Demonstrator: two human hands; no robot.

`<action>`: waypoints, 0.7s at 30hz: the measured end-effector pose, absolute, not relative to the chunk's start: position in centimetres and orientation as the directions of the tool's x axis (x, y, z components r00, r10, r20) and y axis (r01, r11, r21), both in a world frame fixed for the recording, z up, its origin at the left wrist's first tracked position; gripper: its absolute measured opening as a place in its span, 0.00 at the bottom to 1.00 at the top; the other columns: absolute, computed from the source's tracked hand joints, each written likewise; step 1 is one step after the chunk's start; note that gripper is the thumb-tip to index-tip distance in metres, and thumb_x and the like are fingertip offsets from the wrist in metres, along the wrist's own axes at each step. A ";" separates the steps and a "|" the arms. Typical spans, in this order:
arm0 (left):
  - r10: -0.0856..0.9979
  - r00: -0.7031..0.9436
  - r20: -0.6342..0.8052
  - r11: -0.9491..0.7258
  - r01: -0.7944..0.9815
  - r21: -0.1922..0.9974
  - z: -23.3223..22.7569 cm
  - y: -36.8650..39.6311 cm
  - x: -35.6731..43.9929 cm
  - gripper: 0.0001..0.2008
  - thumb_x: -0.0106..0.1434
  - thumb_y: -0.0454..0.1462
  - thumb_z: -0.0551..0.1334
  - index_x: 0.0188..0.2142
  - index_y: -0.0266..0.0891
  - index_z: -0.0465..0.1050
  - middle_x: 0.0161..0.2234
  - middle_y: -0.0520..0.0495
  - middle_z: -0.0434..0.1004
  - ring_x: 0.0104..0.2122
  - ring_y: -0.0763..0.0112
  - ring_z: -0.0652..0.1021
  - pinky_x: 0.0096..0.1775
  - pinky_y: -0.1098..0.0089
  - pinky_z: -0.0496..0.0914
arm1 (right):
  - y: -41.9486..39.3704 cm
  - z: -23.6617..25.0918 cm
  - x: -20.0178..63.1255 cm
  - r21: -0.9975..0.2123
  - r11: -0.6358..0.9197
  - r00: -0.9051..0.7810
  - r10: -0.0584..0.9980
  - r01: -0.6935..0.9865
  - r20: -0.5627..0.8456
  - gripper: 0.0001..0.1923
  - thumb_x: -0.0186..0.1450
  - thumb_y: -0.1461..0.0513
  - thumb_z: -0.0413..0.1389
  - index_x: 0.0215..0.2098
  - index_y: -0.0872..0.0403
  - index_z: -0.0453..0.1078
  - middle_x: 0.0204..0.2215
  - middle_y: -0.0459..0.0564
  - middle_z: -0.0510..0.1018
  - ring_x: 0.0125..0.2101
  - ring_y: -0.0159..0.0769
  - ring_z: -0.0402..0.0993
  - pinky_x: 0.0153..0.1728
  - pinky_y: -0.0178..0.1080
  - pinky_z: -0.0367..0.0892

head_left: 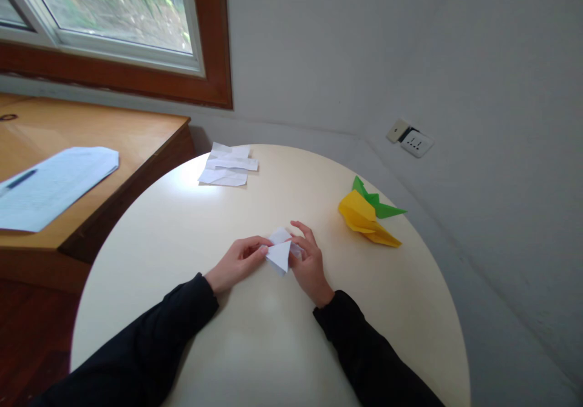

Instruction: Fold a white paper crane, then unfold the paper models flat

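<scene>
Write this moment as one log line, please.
left hand: pinching white paper | right hand: on paper | yellow fold, green fold: right | scraps: far | table

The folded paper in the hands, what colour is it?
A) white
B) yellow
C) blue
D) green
A: the small folded paper pinched between the left hand and the right hand is white; the yellow and green folded papers lie apart on the round table.

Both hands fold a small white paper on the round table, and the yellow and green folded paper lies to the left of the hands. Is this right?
Not quite. The head view shows the yellow and green folded paper to the right of the hands, not the left. The rest holds: left hand and right hand fold the white paper on the round table.
</scene>
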State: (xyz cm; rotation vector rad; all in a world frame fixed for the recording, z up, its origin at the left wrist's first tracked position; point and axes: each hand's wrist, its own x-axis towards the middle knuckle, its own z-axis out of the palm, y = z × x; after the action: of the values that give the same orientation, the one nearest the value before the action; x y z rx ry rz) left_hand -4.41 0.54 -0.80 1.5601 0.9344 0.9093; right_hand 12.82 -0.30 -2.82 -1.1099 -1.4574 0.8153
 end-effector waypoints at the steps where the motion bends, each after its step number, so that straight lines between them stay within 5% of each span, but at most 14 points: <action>1: 0.907 0.412 0.087 -0.142 0.106 0.984 -0.8 0.5 -4.4 0.20 0.58 0.48 0.56 0.36 0.33 0.73 0.33 0.44 0.76 0.32 0.67 0.72 0.34 0.69 0.65 | -0.2 -2.9 12.8 -0.927 0.330 0.012 0.941 0.178 0.337 0.07 0.56 0.58 0.58 0.25 0.53 0.71 0.51 0.54 0.65 0.49 0.43 0.66 0.48 0.45 0.65; 12: 0.896 0.442 0.044 -0.106 0.117 0.987 -1.1 0.5 -4.3 0.21 0.57 0.49 0.57 0.37 0.32 0.73 0.29 0.45 0.74 0.28 0.70 0.69 0.31 0.71 0.63 | 0.0 -2.9 12.7 -0.927 0.341 -0.019 0.939 0.155 0.343 0.07 0.55 0.62 0.59 0.33 0.50 0.75 0.41 0.52 0.74 0.42 0.39 0.72 0.41 0.40 0.69; 21: 0.894 0.449 0.021 -0.110 0.174 0.979 -0.4 0.7 -4.3 0.22 0.58 0.51 0.54 0.27 0.32 0.72 0.23 0.49 0.69 0.25 0.72 0.66 0.28 0.72 0.60 | 0.0 -3.0 12.6 -0.958 0.252 0.015 0.966 0.140 0.256 0.09 0.53 0.62 0.59 0.34 0.53 0.72 0.37 0.50 0.76 0.37 0.37 0.73 0.39 0.39 0.70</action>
State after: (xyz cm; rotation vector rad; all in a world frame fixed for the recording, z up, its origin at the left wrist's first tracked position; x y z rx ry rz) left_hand -4.34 0.67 -0.38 1.5833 0.9582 0.8062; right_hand 12.62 0.02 -3.03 -1.1279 -1.3951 0.9246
